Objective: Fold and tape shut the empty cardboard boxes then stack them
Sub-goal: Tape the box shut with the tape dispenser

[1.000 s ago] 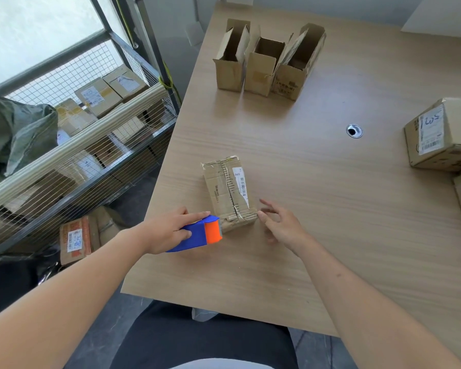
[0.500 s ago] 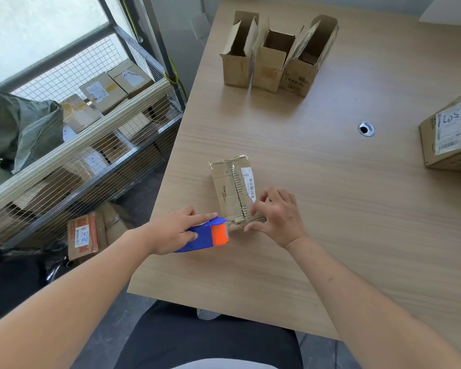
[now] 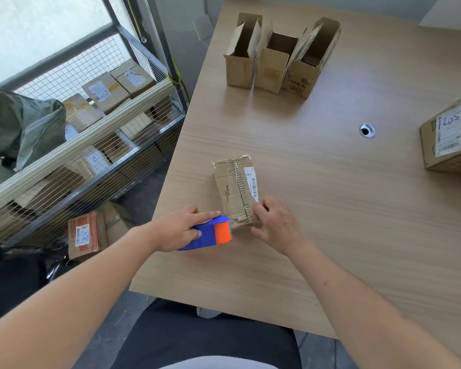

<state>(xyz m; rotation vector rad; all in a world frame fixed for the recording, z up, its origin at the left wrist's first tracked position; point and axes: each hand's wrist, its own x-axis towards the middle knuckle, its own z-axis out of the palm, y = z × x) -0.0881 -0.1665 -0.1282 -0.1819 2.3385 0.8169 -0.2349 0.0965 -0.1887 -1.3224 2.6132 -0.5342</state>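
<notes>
A small closed cardboard box with a barcode label lies on the wooden table in front of me. My left hand grips a blue and orange tape dispenser, its orange head against the box's near end. My right hand holds the box's near right corner, fingers curled on its edge. Three open empty boxes stand upright side by side at the far edge of the table.
Taped boxes sit at the table's right edge. A cable hole lies in the tabletop between them and the small box. A wire cage cart full of parcels stands left of the table, with more parcels on the floor.
My right hand moved left from the table onto the box's near right corner and took hold of it. The left hand kept the dispenser at the box's near end.
</notes>
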